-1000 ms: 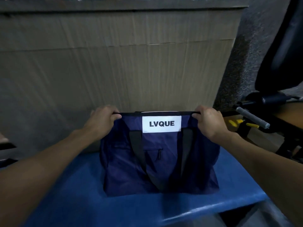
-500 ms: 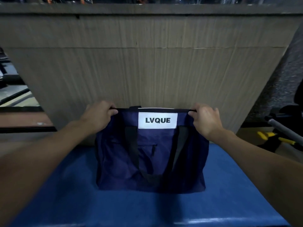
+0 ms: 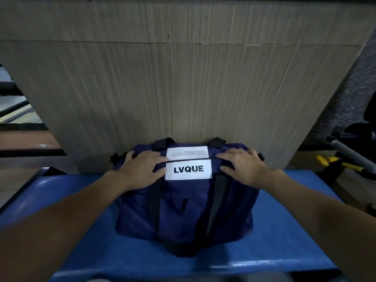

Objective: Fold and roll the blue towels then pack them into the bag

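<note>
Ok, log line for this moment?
bag: upright on blue surface; left hand: pressing bag top; right hand: pressing bag top

One wide-angle camera, worn on the head, looks forward and steeply down from close above the forearms. The left hand (image 3: 140,169) and right hand (image 3: 242,167) sit mid-frame; the bag (image 3: 183,210) lies under and nearer than their fingers (image 3: 227,156), the cardboard wall (image 3: 183,78) just beyond them.

Blue table (image 3: 289,237): navy bag (image 3: 183,216) stands at centre, near far edge.
</note>
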